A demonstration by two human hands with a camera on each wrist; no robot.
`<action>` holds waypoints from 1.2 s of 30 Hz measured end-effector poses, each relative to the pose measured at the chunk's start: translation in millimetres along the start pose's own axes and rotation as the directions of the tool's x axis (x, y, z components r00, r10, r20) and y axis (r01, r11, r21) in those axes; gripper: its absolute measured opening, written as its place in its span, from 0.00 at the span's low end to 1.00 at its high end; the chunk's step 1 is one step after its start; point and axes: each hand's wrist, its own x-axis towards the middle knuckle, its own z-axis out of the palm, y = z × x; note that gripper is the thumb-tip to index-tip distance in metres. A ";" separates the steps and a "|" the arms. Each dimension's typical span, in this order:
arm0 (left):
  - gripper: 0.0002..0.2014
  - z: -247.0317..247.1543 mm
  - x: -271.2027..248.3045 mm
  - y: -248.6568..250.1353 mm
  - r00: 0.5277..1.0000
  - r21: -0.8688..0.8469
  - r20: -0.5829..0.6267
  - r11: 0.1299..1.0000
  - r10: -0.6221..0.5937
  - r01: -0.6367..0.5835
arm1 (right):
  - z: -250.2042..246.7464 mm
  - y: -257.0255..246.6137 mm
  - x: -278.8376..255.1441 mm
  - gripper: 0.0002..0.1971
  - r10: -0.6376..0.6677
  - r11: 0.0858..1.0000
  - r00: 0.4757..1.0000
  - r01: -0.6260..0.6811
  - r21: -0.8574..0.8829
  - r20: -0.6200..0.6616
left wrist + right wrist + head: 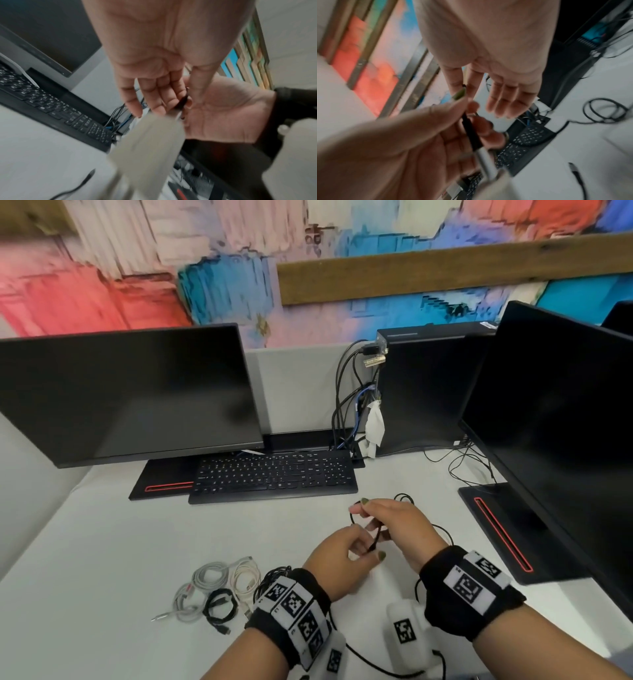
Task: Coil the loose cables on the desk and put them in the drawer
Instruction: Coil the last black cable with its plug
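Head view, lower centre, left hand (337,559) and right hand (394,525) both pinching a thin black cable (376,537) above the white counter (120,542), coiled cables (215,594) lower left.

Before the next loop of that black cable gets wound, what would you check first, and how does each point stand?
1. Left hand pinches the black cable near its plug: ok.
2. Right hand pinches the same cable higher up: ok.
3. Trailing slack lies free on the desk: ok.
4. Slack is clear of the keyboard: ok.
5. Coiled cables lie apart, left of the hands: ok.
6. Drawer open and ready: cannot tell, not in view.
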 end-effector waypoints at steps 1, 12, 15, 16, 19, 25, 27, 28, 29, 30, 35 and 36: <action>0.04 -2.1 -2.8 5.4 0.999 -0.061 -0.048 0.998 -0.002 -0.001 | 3.7 -4.1 -2.4 0.12 -0.027 0.999 1.000 0.027 -0.021 0.007; 0.11 -37.8 -32.0 44.8 0.985 -0.644 -0.163 0.751 0.052 -0.146 | 18.5 -19.7 -16.0 0.24 -0.168 0.958 0.971 0.120 0.259 0.172; 0.13 -49.0 -40.0 48.3 0.982 -0.729 -0.191 0.668 0.008 -0.147 | 28.2 -22.4 -30.6 0.15 -0.219 0.952 0.942 0.150 0.266 0.255; 0.14 -53.1 -42.2 47.5 0.981 -0.749 -0.191 0.648 -0.014 -0.137 | 30.9 -20.9 -33.1 0.12 -0.217 0.959 0.933 0.148 0.244 0.289; 0.15 -64.3 -49.0 42.1 0.975 -0.736 -0.222 0.656 -0.002 -0.167 | 36.4 -14.3 -37.7 0.05 -0.163 0.986 0.934 0.148 0.071 0.317; 0.14 -79.1 -56.1 34.4 0.940 -0.709 -0.340 0.664 -0.024 -0.239 | 48.9 -19.7 -51.8 0.12 -0.197 0.909 0.929 0.293 -0.296 0.314; 0.14 -79.7 -56.9 30.5 0.921 -0.684 -0.386 0.685 -0.051 -0.249 | 51.8 -29.1 -57.8 0.13 -0.240 0.827 0.905 0.380 -0.414 0.351; 0.14 -79.7 -56.9 28.7 0.912 -0.677 -0.404 0.693 -0.068 -0.249 | 53.3 -33.4 -61.3 0.13 -0.253 0.789 0.888 0.419 -0.449 0.384; 0.14 -79.5 -56.8 27.4 0.906 -0.670 -0.415 0.701 -0.083 -0.243 | 55.2 -36.0 -64.5 0.13 -0.252 0.755 0.874 0.446 -0.481 0.415; 0.14 -79.2 -56.8 25.7 0.901 -0.661 -0.422 0.713 -0.096 -0.233 | 56.6 -37.8 -67.1 0.15 -0.241 0.722 0.865 0.463 -0.514 0.441; 0.15 -75.6 -60.3 19.2 0.919 -0.505 -0.390 0.849 -0.067 -0.153 | 54.6 -52.3 -72.3 0.05 -0.300 0.726 0.847 0.502 -0.471 0.440; 0.16 -74.7 -62.1 19.0 0.929 -0.467 -0.367 0.874 -0.054 -0.134 | 52.3 -57.0 -71.9 0.04 -0.343 0.745 0.842 0.514 -0.425 0.417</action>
